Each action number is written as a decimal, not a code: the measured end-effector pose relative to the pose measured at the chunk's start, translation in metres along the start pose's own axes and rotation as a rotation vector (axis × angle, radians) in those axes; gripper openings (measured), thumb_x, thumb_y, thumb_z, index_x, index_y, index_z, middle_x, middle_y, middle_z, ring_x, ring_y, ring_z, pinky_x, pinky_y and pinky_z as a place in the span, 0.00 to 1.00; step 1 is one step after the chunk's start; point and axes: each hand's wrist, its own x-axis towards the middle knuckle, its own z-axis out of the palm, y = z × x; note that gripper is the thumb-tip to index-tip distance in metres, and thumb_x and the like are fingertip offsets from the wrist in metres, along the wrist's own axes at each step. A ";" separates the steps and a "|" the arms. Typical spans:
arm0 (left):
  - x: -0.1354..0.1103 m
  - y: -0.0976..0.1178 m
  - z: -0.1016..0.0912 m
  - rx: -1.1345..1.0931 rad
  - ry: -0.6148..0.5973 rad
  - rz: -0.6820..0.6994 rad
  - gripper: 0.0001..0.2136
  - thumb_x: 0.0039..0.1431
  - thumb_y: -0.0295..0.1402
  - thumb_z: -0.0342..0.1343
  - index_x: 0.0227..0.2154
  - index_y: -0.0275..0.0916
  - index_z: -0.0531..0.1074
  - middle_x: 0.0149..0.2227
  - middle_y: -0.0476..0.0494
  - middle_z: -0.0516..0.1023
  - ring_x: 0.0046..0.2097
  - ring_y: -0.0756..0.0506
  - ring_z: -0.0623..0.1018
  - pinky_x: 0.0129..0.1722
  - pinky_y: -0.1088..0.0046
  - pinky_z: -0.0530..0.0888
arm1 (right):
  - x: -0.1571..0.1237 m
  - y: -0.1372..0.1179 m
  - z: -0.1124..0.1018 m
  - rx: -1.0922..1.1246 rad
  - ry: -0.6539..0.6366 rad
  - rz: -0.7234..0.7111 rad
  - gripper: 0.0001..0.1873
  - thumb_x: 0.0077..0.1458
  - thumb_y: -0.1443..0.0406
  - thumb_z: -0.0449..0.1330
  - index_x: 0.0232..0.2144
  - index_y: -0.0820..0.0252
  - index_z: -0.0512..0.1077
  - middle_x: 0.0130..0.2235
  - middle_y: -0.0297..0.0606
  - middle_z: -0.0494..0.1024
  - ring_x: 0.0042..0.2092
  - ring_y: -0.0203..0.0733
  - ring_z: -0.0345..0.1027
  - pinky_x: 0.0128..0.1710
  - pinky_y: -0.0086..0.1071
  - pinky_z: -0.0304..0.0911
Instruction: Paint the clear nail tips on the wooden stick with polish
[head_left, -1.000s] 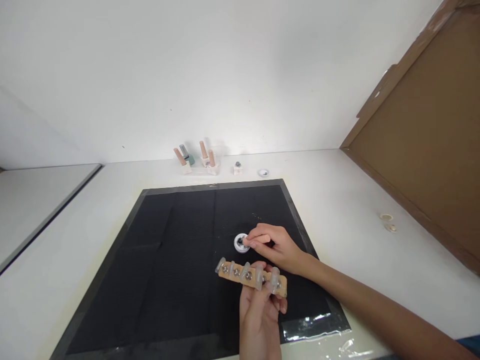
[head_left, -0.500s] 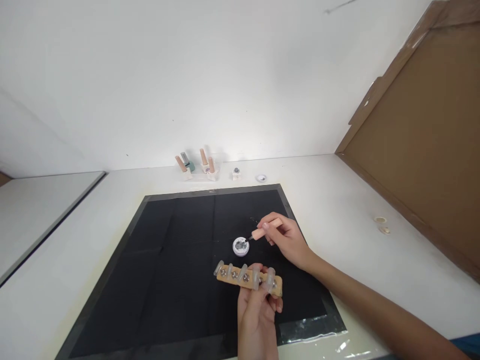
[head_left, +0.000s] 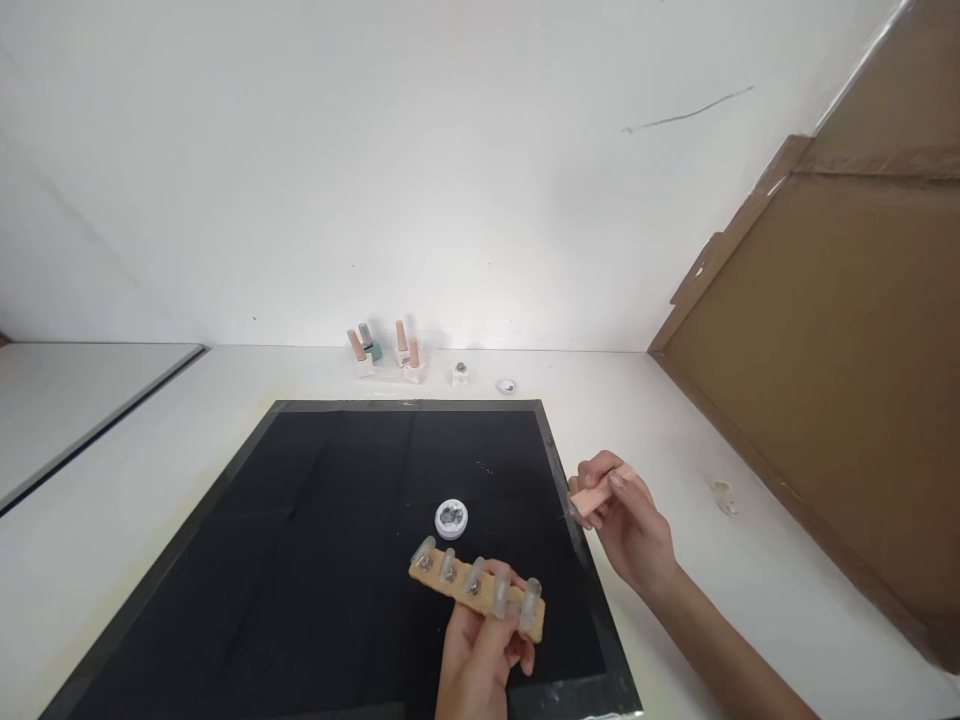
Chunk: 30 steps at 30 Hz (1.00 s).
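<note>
My left hand (head_left: pixel 484 645) is closed round the right half of a tan display strip (head_left: pixel 448 588), which it holds tilted over the black mat. Several clear false nails (head_left: pixel 474 574) stand in a row along the strip on silvery mounts. My right hand (head_left: pixel 626 515), fingers pinched, holds a nail polish brush by its peach cap handle (head_left: pixel 600 492). The brush tip points left, past the mat's right edge, and is too fine to see well. On the mat behind the strip sits a small round open pot (head_left: pixel 451 519) with grey-silver content, touched by neither hand.
Nail polish bottles with peach and grey caps (head_left: pixel 401 342) stand in a clear holder by the wall. Right of them are an uncapped bottle (head_left: pixel 460 374) and a white lid (head_left: pixel 506 386). Two small round pieces (head_left: pixel 724 497) lie at right, near a brown cardboard panel (head_left: pixel 810 400).
My right hand has drawn the brush away from the pot, to the right beyond the mat's edge. My left hand still holds the strip, now tilted more. The camera view has shifted.
</note>
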 end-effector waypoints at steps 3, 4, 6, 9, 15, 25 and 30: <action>-0.003 -0.002 0.004 0.083 -0.049 -0.018 0.21 0.32 0.41 0.70 0.29 0.37 0.72 0.26 0.47 0.71 0.22 0.52 0.67 0.16 0.78 0.63 | -0.002 -0.001 -0.008 -0.046 0.061 -0.017 0.17 0.51 0.53 0.59 0.20 0.59 0.67 0.18 0.28 0.57 0.19 0.32 0.49 0.18 0.28 0.47; -0.003 -0.003 0.005 0.106 -0.057 -0.021 0.21 0.32 0.42 0.70 0.29 0.37 0.72 0.27 0.46 0.71 0.23 0.52 0.67 0.16 0.78 0.64 | -0.002 -0.001 -0.009 -0.057 0.076 -0.034 0.18 0.51 0.53 0.59 0.19 0.59 0.66 0.18 0.28 0.56 0.19 0.32 0.49 0.19 0.28 0.47; -0.004 -0.006 0.006 0.144 -0.059 -0.017 0.22 0.33 0.43 0.70 0.31 0.37 0.73 0.28 0.45 0.71 0.24 0.51 0.68 0.17 0.77 0.66 | -0.004 -0.002 -0.009 -0.073 0.085 -0.082 0.18 0.51 0.55 0.60 0.18 0.59 0.65 0.17 0.27 0.56 0.19 0.32 0.49 0.19 0.29 0.46; -0.003 -0.010 0.007 0.178 -0.045 0.014 0.21 0.35 0.42 0.69 0.32 0.37 0.73 0.29 0.44 0.71 0.26 0.50 0.69 0.17 0.77 0.67 | -0.009 0.001 -0.007 -0.077 0.028 -0.106 0.19 0.51 0.58 0.61 0.15 0.59 0.63 0.15 0.27 0.55 0.18 0.31 0.46 0.18 0.29 0.44; -0.003 -0.011 0.010 0.221 -0.052 0.035 0.21 0.34 0.41 0.69 0.32 0.37 0.71 0.29 0.46 0.70 0.26 0.49 0.68 0.15 0.78 0.67 | -0.021 0.012 -0.004 -0.089 -0.131 -0.028 0.18 0.54 0.58 0.60 0.16 0.58 0.64 0.13 0.26 0.56 0.17 0.32 0.44 0.19 0.29 0.43; -0.003 -0.013 0.012 0.235 -0.082 0.002 0.20 0.36 0.40 0.69 0.32 0.38 0.71 0.28 0.47 0.71 0.25 0.51 0.68 0.14 0.80 0.67 | -0.028 0.014 0.000 -0.206 -0.143 -0.092 0.21 0.58 0.58 0.57 0.15 0.57 0.64 0.14 0.28 0.59 0.18 0.33 0.51 0.19 0.31 0.48; -0.003 -0.014 0.012 0.241 -0.084 0.013 0.18 0.38 0.38 0.68 0.33 0.39 0.71 0.28 0.48 0.71 0.25 0.51 0.68 0.14 0.80 0.68 | -0.027 0.011 0.001 -0.290 -0.169 -0.220 0.20 0.59 0.63 0.56 0.15 0.57 0.63 0.16 0.30 0.67 0.18 0.32 0.55 0.17 0.29 0.52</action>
